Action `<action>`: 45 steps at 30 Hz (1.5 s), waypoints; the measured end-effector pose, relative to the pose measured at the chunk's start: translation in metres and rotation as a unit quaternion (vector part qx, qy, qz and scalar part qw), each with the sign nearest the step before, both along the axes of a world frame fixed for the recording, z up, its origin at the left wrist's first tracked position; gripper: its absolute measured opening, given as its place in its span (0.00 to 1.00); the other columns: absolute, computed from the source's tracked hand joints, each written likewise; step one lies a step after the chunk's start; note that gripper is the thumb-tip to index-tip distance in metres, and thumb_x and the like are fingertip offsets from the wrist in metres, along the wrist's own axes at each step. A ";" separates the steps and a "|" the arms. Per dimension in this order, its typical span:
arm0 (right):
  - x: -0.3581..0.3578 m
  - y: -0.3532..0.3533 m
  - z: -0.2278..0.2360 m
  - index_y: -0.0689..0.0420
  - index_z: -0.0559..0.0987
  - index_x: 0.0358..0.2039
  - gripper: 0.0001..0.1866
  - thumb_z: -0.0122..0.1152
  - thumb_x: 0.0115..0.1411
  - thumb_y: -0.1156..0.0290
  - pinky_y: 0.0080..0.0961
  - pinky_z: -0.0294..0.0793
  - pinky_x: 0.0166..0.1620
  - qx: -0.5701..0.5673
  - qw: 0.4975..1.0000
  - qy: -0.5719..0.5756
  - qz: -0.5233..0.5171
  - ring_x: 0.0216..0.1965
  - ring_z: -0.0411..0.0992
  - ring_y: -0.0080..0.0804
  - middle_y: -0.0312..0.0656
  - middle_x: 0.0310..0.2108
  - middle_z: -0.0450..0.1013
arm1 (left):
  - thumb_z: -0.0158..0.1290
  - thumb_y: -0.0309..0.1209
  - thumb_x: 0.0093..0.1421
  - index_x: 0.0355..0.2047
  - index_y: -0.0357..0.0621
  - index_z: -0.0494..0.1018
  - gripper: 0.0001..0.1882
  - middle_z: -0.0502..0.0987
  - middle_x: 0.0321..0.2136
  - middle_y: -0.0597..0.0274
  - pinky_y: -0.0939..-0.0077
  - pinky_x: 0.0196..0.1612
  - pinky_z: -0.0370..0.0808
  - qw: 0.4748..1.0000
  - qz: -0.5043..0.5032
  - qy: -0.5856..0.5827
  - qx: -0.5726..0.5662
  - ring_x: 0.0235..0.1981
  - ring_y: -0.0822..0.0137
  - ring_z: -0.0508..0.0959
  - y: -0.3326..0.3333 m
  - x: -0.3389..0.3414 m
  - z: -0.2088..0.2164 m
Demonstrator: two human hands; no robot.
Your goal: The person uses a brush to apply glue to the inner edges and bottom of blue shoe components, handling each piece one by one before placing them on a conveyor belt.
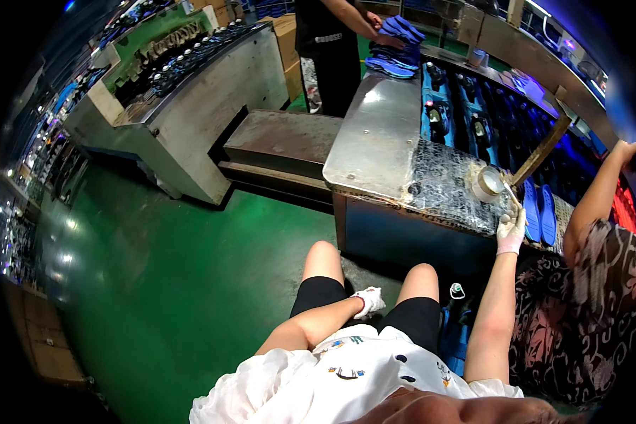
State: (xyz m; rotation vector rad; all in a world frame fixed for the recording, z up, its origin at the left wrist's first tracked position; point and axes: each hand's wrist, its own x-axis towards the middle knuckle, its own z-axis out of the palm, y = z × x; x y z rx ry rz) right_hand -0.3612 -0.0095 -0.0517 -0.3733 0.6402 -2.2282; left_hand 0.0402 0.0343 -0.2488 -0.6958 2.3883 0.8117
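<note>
Stick (510, 193) in gloved right hand (511, 230) slants toward the pot (487, 185).

1. Two white-gloved hands are showing: a left hand (368, 302) and a right hand (511, 232).
2. One thin stick (509, 192) is showing.
3. One round pot (487, 186) is standing.
4. Two blue soles (532, 214) are lying paired.
5. One sole stack (396, 53) is rising, its layers overlapping too much to count.
6. Two co-workers (327, 39) are appearing.
7. One wooden post (542, 150) is leaning.

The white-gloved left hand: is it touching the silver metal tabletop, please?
Apart: the head view shows grey floor between the left hand and the tabletop.
</note>
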 end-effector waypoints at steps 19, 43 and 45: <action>0.011 -0.009 0.001 0.55 0.76 0.41 0.11 0.53 0.66 0.62 0.14 0.64 0.29 0.027 0.999 0.024 -0.036 0.30 0.67 0.20 0.37 0.36 0.75 | 0.48 0.27 0.53 0.38 0.49 0.78 0.13 0.80 0.35 0.55 0.69 0.40 0.80 0.984 -0.163 0.018 -0.065 0.37 0.60 0.82 0.002 0.001 0.018; 0.016 0.004 0.007 0.56 0.74 0.42 0.11 0.51 0.67 0.63 0.14 0.65 0.29 -0.002 1.000 -0.016 -0.019 0.29 0.66 0.21 0.36 0.33 0.73 | 0.51 0.31 0.61 0.35 0.38 0.78 0.10 0.78 0.34 0.50 0.62 0.47 0.72 0.788 0.293 0.527 -0.124 0.38 0.49 0.77 -0.031 -0.001 0.147; 0.015 0.006 0.007 0.56 0.75 0.43 0.11 0.51 0.67 0.63 0.14 0.65 0.29 -0.014 1.000 -0.011 -0.017 0.29 0.66 0.20 0.35 0.33 0.73 | 0.55 0.30 0.58 0.30 0.38 0.77 0.07 0.78 0.34 0.49 0.60 0.46 0.73 0.751 0.236 0.577 -0.220 0.40 0.50 0.77 -0.058 -0.006 0.189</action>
